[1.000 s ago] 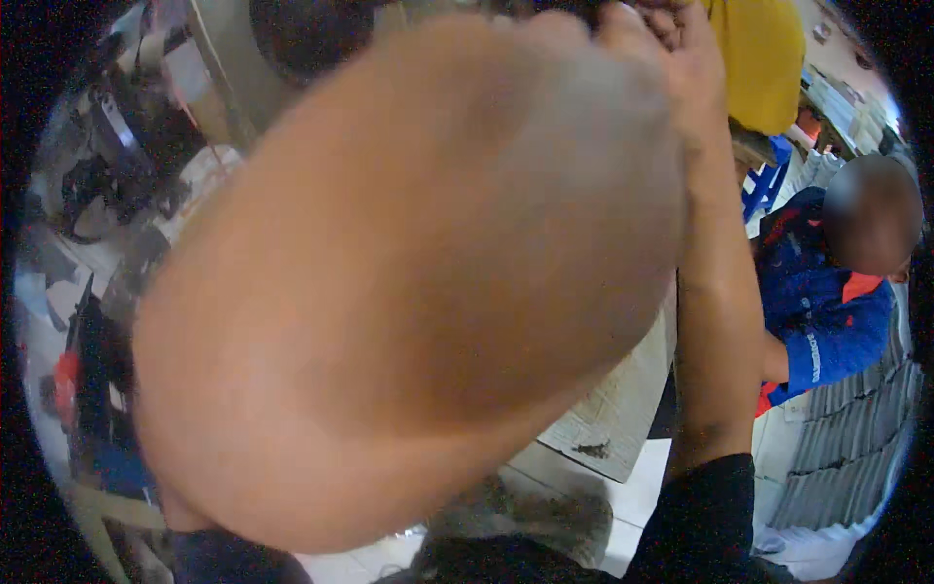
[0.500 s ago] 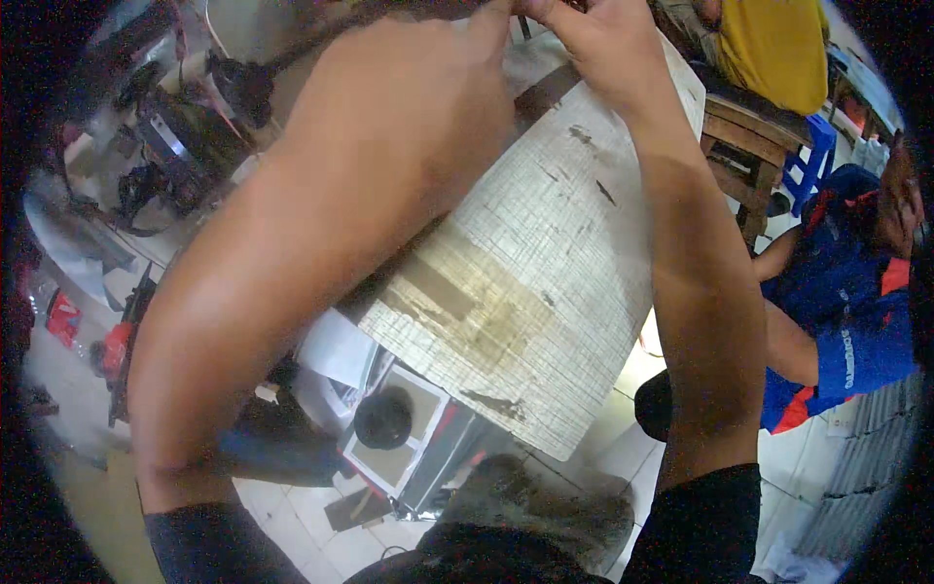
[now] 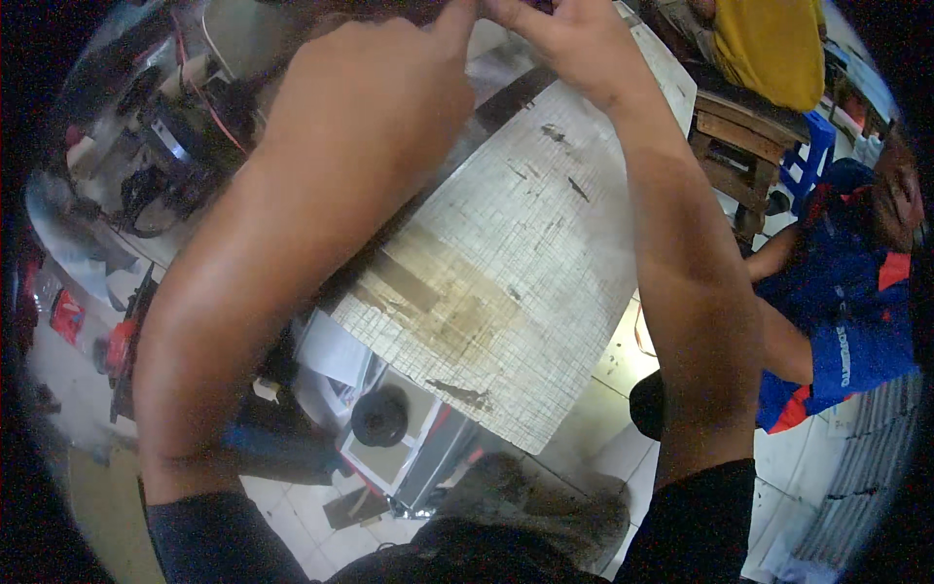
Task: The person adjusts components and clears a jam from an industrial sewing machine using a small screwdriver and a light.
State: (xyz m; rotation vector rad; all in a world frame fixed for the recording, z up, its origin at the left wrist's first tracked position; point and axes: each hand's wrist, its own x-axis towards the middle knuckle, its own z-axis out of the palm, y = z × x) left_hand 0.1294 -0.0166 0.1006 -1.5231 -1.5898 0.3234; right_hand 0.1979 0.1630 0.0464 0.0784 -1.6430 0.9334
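Observation:
Both forearms reach up across the picture, and the hands come together at its top edge. My left hand [image 3: 384, 92] is closed, its back toward me and its index finger pointing to the upper right. My right hand [image 3: 584, 44] bends inward with the thumb stretched toward the left index finger. Whatever sits between the fingertips is cut off by the upper edge, so I cannot make it out. Beneath the arms lies a worn, whitish board [image 3: 545, 234] with a fine grid pattern, brown tape-like stains and dark scuffs.
Cables and dark gear [image 3: 175, 146] clutter the left side. Below the board stand a box with a white-framed top [image 3: 399, 462] and a round black object [image 3: 379, 417] on it. At right sit a person in blue [image 3: 837, 302], a wooden bench [image 3: 744, 131] and a blue stool [image 3: 815, 151].
The hands and the board appear a little farther left in the view, the hands slightly more than the board. The hands stay together at the top edge.

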